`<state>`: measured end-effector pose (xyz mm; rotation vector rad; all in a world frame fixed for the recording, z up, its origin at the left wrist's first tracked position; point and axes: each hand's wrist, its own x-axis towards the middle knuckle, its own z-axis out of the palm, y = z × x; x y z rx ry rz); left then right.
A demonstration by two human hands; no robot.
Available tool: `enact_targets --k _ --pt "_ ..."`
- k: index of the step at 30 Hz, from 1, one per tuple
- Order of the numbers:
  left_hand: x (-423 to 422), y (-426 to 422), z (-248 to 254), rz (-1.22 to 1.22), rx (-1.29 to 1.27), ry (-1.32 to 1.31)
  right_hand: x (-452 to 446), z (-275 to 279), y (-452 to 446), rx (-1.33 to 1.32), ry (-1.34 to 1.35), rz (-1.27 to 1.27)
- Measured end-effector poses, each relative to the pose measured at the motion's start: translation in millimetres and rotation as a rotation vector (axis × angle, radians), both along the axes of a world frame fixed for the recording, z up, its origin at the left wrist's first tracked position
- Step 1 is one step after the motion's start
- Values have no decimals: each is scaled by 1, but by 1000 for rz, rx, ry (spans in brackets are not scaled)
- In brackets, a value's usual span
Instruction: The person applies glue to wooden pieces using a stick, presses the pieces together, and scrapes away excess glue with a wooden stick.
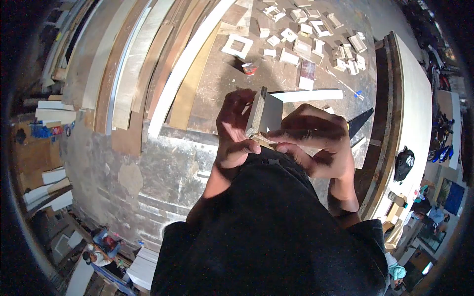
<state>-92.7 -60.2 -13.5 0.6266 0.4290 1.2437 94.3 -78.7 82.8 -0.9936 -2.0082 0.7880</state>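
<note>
Close to my body, my left hand [233, 129] is closed around a small wooden piece [269, 114] with a dark grey face and a rough, pale edge. The thumb of that hand lies along the lower end. My right hand [318, 137] is closed too, its thumb and forefinger pinching at the same lower end from the right. A light wood strip shows there between the two hands; whether it is joined to the piece I cannot tell. Beyond the hands, a pale strip of wood [316, 95] lies on the worktable [210, 89].
Several small wooden frames and boxes [302, 47] lie scattered at the table's far side, near a red cup [249, 68]. Long boards [143, 64] lie to the left. A black handsaw [360, 122] is right of my hands. Other people [103, 251] are at lower left.
</note>
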Motion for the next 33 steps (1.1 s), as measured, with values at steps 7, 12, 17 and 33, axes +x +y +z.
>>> enact_targets --k 7,12,17,33 --pt "2 -1 -10 -2 73 14 3 1 -3 15 24 21" --pt "4 -4 -9 -15 73 10 5 1 -6 25 43 24" --pt "8 -8 -7 -20 46 -19 7 1 -11 -7 56 7" --pt "-19 -8 -68 8 36 62 74 -264 -23 -448 -17 -568"
